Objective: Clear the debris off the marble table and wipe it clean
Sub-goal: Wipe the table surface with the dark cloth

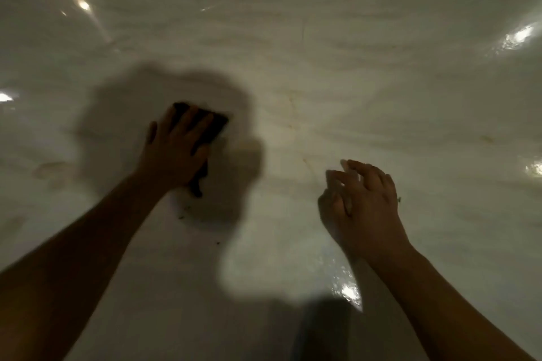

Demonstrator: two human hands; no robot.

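Head view: the marble table (337, 73) fills almost the whole picture, pale with faint veins and with bright glints of light toward its far left and right sides. The left hand (179, 149) lies on the near-left part of the table, palm down, with its fingers straight and spread. It presses flat on a dark cloth (212, 126) rather than clutching it. The cloth shows past the fingertips on the far side, and 1 dark end of it pokes out under the heel of the hand on the near side.

The right hand (363, 202) is over the near-right part of the table, well apart from the cloth. Its fingers are loosely bent and relaxed, and nothing can be seen held in them. Whether it touches the marble cannot be told.

A few dark specks (182, 215) of debris lie on the marble just nearer than the cloth, between the 2 forearms, and 1 more sits just beside the right hand's outer edge. Faint brownish stains (50, 170) mark the table toward its left side. A wet shine (349, 291) lies by the right forearm. A broad shadow (164, 90) covers the marble around the left hand and cloth.
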